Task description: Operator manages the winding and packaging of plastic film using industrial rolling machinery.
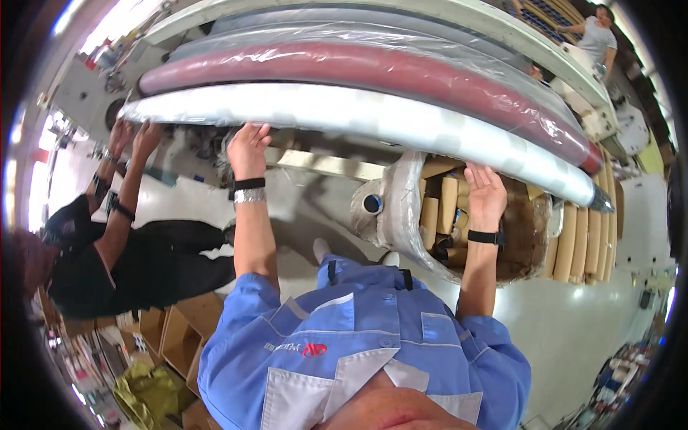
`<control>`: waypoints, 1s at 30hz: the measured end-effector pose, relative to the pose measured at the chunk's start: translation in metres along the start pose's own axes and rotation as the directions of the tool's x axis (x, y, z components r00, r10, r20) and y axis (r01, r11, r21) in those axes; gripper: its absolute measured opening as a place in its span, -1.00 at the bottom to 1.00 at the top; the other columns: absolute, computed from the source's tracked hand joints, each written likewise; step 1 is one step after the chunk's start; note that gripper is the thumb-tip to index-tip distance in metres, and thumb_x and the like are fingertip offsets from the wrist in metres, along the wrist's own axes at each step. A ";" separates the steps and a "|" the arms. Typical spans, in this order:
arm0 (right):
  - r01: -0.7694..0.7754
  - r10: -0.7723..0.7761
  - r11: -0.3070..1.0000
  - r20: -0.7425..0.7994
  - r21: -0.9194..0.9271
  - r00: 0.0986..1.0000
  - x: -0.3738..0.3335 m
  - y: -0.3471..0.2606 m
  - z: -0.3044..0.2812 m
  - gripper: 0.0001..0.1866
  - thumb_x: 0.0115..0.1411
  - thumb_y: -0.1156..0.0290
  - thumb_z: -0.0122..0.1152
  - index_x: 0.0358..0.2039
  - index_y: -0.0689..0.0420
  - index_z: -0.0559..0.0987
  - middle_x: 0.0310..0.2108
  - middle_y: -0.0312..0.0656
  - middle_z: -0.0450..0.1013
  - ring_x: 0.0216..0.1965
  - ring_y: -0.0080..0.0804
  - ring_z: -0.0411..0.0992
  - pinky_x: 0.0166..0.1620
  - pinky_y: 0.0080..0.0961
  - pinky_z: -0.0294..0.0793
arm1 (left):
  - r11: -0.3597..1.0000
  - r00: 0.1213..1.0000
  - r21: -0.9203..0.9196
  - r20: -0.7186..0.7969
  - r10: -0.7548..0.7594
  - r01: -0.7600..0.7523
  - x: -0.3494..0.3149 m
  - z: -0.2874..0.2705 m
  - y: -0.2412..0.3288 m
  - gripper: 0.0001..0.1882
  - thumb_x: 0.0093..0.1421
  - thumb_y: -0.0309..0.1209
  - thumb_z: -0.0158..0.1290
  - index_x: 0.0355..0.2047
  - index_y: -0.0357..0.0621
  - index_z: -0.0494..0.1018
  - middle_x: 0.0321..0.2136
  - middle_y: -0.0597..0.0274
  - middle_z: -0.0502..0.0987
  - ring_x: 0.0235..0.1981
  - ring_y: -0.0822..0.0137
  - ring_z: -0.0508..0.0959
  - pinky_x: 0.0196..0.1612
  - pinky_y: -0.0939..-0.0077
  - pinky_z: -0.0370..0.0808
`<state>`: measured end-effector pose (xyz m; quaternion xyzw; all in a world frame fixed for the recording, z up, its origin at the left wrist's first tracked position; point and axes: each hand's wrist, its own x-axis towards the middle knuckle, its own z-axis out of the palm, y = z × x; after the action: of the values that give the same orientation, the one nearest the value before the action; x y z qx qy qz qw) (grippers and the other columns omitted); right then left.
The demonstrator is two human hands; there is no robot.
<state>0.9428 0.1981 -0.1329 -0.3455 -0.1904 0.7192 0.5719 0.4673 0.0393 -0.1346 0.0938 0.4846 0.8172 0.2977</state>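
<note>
A long white roll, wrapped in clear film, stretches across in front of me. My left hand is at its near edge, left of the middle, with half-bent fingers against the film rather than wrapped round it. Farther right, my right hand is palm up, its fingers stretched toward the roll's underside; whether they touch it is unclear. Behind lies a dark red roll in plastic, with grey rolls beyond. At the white roll's left end, a co-worker's hands are raised close to it.
Below the roll's right part stands a plastic-wrapped bin holding brown cardboard tubes. More tubes stand to its right. A co-worker in black is at my left; another person is at the far right. Open cartons sit lower left.
</note>
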 end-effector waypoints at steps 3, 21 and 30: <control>-0.038 0.036 0.996 -0.024 -0.086 0.999 0.006 -0.008 -0.015 -0.86 0.20 0.50 0.20 -0.24 0.25 0.55 -0.25 -0.01 0.59 -0.25 -0.21 0.60 -0.17 -0.28 0.65 | 1.000 1.000 0.007 -0.018 -0.021 0.021 -0.018 0.028 0.006 -0.78 0.31 -0.38 0.02 -0.21 -0.33 0.44 -0.26 -0.01 0.56 -0.24 0.10 0.62 -0.27 0.31 0.59; 0.073 -0.119 0.982 0.274 0.172 0.954 -0.019 -0.021 0.017 -0.82 0.07 0.53 0.15 -0.27 0.13 0.57 -0.24 -0.14 0.56 -0.10 -0.20 0.49 0.05 -0.08 0.40 | 0.892 0.923 -0.301 0.292 -0.250 0.336 -0.079 0.077 -0.030 -0.50 0.37 0.04 -0.16 -0.42 -0.14 0.46 -0.43 0.09 0.55 -0.29 0.17 0.54 0.03 0.03 0.47; -0.011 -0.029 0.987 0.239 0.163 0.971 -0.042 -0.029 0.026 -0.85 0.11 0.49 0.06 -0.35 0.23 0.58 -0.33 -0.01 0.57 -0.18 -0.05 0.55 0.03 0.04 0.51 | 0.973 0.881 -0.226 0.450 0.148 -0.048 -0.112 0.110 -0.040 -0.73 0.40 -0.29 -0.07 -0.38 -0.19 0.45 -0.41 0.14 0.57 -0.34 0.25 0.58 -0.16 0.25 0.53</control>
<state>0.9491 0.1690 -0.0836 -0.2069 -0.2003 0.7663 0.5744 0.6217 0.0695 -0.0974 0.2790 0.3058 0.8313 0.3709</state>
